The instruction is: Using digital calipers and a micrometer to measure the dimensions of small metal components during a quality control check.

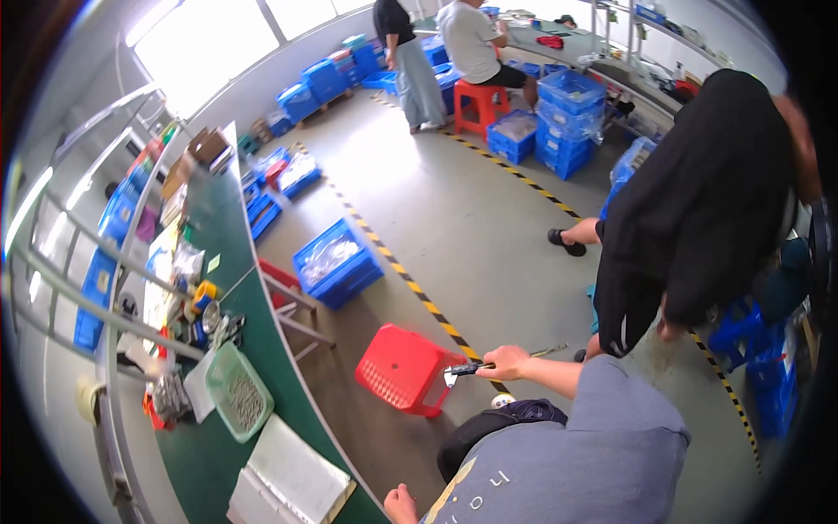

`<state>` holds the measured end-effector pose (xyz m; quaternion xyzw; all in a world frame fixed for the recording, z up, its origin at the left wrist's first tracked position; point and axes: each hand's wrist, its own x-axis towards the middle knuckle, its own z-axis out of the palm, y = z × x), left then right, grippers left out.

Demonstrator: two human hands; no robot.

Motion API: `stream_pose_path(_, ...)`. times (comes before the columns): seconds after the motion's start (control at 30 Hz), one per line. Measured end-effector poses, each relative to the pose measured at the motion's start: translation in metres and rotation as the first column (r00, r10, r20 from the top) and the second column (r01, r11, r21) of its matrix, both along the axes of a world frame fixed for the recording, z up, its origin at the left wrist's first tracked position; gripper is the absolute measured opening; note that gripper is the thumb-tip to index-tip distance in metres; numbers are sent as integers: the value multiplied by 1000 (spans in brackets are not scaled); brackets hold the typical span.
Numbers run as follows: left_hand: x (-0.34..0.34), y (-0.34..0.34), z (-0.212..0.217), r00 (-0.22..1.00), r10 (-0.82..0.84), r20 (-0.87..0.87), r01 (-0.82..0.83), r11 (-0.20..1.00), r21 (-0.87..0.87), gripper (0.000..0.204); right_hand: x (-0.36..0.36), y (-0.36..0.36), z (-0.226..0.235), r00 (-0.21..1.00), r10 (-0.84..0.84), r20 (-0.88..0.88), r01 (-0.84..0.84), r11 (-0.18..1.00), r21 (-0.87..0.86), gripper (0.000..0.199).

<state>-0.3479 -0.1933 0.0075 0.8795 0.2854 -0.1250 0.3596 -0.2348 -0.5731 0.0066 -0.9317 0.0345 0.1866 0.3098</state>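
A caliper [471,369] with a dark body and metal jaws is in my right hand [506,361], its beam sticking out behind the fingers. This hand is held out in front of my body, above the floor and just right of a red plastic stool [400,367]. My left hand [401,505] is low by the edge of the green workbench [292,384], fingers curled, with nothing visible in it. Close by on the bench lies an open binder of papers [297,467]. Beyond it a pale green basket [240,393] contains many small metal parts.
Tools and bags clutter the bench's rear beside a metal rack [96,240]. A blue crate [336,262] with bagged items stands on the floor past the stool. Someone in black [698,210] bends at the right. Two people are farther back, one seated on another red stool [480,109].
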Motion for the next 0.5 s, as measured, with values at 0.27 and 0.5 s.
stream_pose_path(0.27, 85, -13, 6, 971, -236, -18, 237, 965, 116, 37, -6, 0, -9, 939, -344, 2, 343, 937, 71, 44)
stream_pose_path(0.5, 123, -13, 12, 928, -356, 107, 347, 933, 93, 35, 35, 31, -9, 957, -288, 28, 290, 951, -109, 46)
